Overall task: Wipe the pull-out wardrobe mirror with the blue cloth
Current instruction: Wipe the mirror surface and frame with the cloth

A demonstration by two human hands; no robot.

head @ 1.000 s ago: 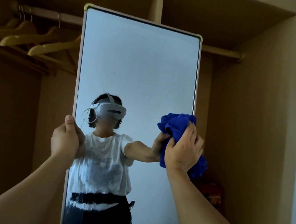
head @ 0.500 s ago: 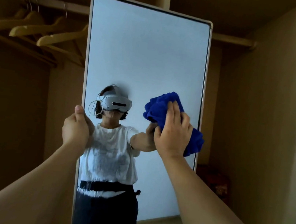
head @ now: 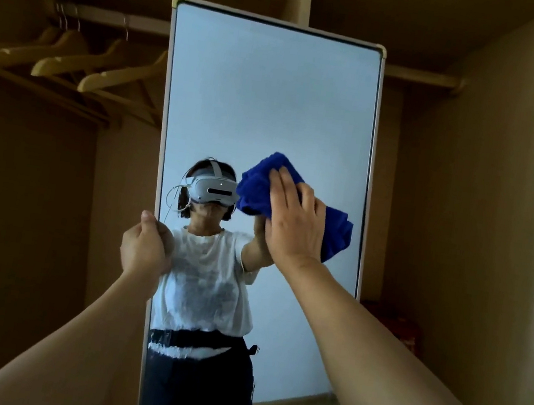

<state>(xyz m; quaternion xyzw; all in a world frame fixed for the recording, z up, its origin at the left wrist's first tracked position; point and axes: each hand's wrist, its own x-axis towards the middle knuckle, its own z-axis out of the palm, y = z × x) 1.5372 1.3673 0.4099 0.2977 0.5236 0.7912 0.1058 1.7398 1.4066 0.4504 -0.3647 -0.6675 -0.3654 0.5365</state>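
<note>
Mirror [head: 273, 106]: L hand [head: 144, 250] grips its left edge, R hand [head: 294, 220] w/ flat fingers presses blue cloth [head: 257, 187] on glass.

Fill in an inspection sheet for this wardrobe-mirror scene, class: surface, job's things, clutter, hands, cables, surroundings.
Surface: mirror upright in a pale frame, glass reflecting the person.
Job's things: blue cloth bunched, pressed against the glass right of centre.
Clutter: a reddish item low in the wardrobe, too dim to identify.
Hands: left hand grips the mirror's left edge; right hand presses the cloth with fingers spread flat.
Cables: a thin headset wire seen only in the reflection.
Surroundings: wooden hangers on a rail, wardrobe wall to the right.
</note>
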